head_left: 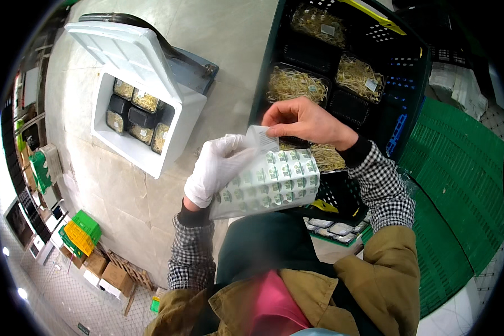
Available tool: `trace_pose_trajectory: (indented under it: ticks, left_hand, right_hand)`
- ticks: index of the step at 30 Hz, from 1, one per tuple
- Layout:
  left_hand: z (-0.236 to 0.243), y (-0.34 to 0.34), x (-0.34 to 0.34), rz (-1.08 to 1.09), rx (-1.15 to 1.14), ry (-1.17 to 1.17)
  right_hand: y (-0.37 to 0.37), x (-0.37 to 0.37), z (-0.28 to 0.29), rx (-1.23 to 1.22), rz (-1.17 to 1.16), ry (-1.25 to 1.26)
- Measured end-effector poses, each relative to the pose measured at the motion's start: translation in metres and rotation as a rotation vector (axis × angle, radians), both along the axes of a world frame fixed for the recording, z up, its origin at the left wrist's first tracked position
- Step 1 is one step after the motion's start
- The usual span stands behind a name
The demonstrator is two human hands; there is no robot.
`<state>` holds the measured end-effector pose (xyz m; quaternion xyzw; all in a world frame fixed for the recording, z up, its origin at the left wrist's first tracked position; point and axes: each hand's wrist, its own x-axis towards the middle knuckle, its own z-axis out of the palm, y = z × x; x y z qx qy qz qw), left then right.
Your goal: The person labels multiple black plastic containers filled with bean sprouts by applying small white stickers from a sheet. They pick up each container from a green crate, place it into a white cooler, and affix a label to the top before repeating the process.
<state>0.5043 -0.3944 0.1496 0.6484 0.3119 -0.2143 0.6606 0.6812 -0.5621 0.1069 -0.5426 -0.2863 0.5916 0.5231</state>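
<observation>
My left hand [214, 168], in a white glove, grips a sheet of small green-and-white stickers [280, 182] by its upper left part. My bare right hand [311, 123] pinches the edge of a smaller whitish label strip [263, 138], just above the sheet; the strip also touches my left fingers. The sheet hangs tilted in front of my apron. Beneath and beyond my hands stands a dark plastic crate [400, 84] holding black trays. Several trays hold sprouts [297, 85], and small labels show on some of them. My right hand hides part of one tray.
A white foam box [176, 137] with its lid [120, 53] raised stands at the far left, with several sprout trays inside. Green slatted plastic [451, 173] lies on the right. Lower left are a yellow crate [79, 238] and cardboard boxes [116, 275].
</observation>
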Motion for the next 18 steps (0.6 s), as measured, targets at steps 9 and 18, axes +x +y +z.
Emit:
trace_pose_trajectory:
  ticks: [9,18]
  left_hand:
    - [-0.012,-0.022,-0.001,0.082,0.081,-0.028]
    - [-0.006,-0.035,-0.021,-0.077,-0.086,0.056]
  right_hand:
    - [-0.020,-0.028,0.015,0.010,-0.323,-0.212]
    - [-0.084,0.006,-0.152,-0.541,-0.594,-0.876]
